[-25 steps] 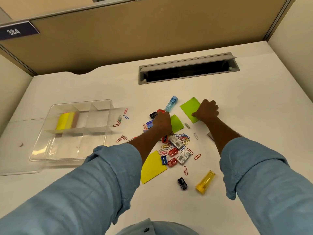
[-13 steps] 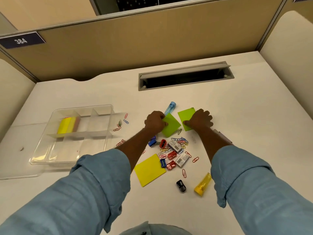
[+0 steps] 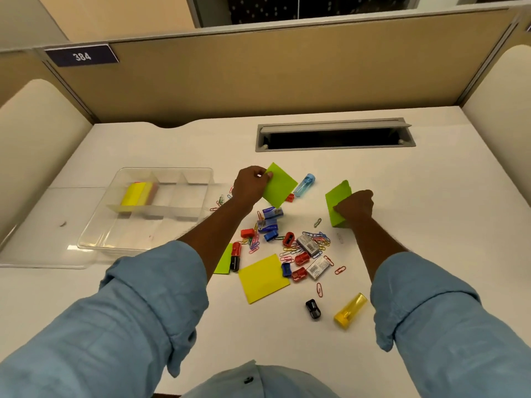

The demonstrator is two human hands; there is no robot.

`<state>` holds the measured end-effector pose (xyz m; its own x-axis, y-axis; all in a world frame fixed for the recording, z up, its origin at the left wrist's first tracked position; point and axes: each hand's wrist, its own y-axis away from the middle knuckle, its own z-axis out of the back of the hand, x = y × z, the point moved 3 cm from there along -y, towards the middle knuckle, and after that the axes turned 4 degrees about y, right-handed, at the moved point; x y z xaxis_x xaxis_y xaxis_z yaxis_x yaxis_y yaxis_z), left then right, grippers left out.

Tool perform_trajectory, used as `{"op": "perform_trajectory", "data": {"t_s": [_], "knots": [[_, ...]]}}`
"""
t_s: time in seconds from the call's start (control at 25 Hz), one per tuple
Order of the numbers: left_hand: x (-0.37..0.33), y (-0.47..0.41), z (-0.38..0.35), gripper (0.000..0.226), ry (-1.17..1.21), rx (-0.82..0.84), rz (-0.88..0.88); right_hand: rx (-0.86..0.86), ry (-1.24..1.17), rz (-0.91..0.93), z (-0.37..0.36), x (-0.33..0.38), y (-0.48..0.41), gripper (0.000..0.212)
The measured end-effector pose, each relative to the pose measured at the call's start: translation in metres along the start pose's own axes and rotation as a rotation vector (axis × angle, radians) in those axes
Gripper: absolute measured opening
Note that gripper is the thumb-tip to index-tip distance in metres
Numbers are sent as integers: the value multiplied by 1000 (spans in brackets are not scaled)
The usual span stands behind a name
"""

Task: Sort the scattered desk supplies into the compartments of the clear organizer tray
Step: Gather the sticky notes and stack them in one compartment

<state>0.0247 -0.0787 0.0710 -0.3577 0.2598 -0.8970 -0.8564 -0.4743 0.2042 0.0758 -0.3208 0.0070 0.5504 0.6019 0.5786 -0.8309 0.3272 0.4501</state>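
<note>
My left hand (image 3: 251, 183) pinches a green sticky-note pad (image 3: 280, 185) lifted above the desk, right of the clear organizer tray (image 3: 120, 231). My right hand (image 3: 355, 206) grips a second green sticky pad (image 3: 337, 199), tilted up on edge. The tray's far-left compartment holds yellow and pink sticky pads (image 3: 138, 193). Between my arms lie coloured paper clips (image 3: 317, 239), red and blue sharpeners (image 3: 288, 238), staple boxes (image 3: 307, 245) and a yellow sticky pad (image 3: 263, 278).
A blue tube (image 3: 305, 184) lies behind the pile; a yellow tube (image 3: 350, 310) and a black sharpener (image 3: 313, 309) lie in front. Another green pad (image 3: 224, 261) peeks out beside my left arm. A grey cable slot (image 3: 334, 135) is at the back, with partition walls around the desk.
Both hands have lifted their green sticky pads off the desk. My left hand moved left toward the tray and my right hand tilted its pad upright. The camera view shifted upward.
</note>
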Motion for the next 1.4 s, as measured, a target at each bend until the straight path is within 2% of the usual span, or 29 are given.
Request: {"op": "perform_trajectory", "data": {"t_s": [0.12,0.24,0.32,0.44,0.52,0.6,0.76,0.88,1.12,1.24,1.4], "knots": [[-1,1,16,27,80,12,24,-44,-266,56,10,22,18,63],[-2,3,34,30,157,53,100,49,-537,192,13,59,44,30],[-2,4,43,31,237,75,147,156,-763,183,10,79,67,6],[-3,7,55,28,358,87,198,306,-898,171,-5,100,101,10],[-3,9,62,26,431,101,222,328,-795,224,-19,110,118,8],[-2,10,69,27,463,131,220,322,-667,271,-29,117,130,26],[0,11,84,29,490,216,161,389,-611,310,-50,129,149,36],[3,11,98,29,508,248,122,330,-562,381,-66,137,162,37],[11,1,133,29,353,228,9,204,-448,465,-90,148,179,38],[17,-6,147,27,247,232,-50,139,-336,570,-98,153,180,35],[26,-11,168,26,164,291,-58,157,-225,630,-116,163,183,41]]}}
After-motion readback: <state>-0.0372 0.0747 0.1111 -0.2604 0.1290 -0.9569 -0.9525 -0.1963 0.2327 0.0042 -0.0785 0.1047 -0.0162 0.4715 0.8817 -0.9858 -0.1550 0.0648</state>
